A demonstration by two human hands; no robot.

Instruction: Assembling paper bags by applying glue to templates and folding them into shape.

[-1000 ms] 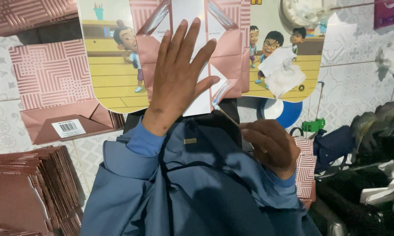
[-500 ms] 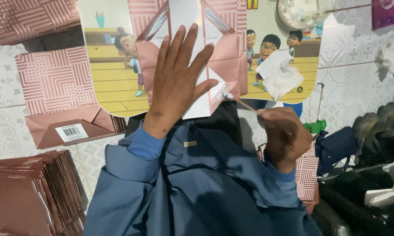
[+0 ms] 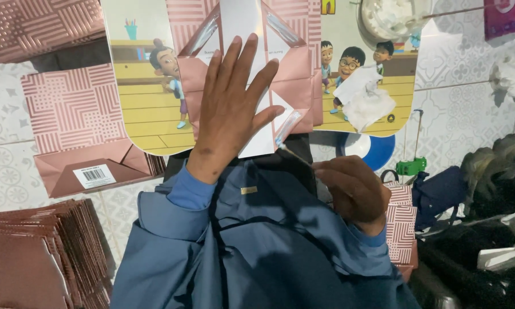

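Observation:
My left hand (image 3: 233,106) lies flat, fingers spread, on a pink folded paper bag bottom (image 3: 294,68) with white inner flaps. The bag rests on a cartoon-printed board (image 3: 148,109). My right hand (image 3: 353,191) pinches a thin wooden stick (image 3: 294,154). The stick's glue-tipped end touches the bag's lower right flap, where a glossy streak of glue shows. Blue sleeves cover both arms.
A finished pink patterned bag (image 3: 74,114) with a barcode sticker lies at left. A stack of flat pink bags (image 3: 40,254) sits bottom left. A glue bowl (image 3: 392,14) and crumpled tissue (image 3: 365,94) are upper right. Dark cloth and bags (image 3: 486,189) crowd the right side.
My right hand drew back toward me and left, bringing the stick's tip down along the lower right flap. The left hand stayed pressed flat.

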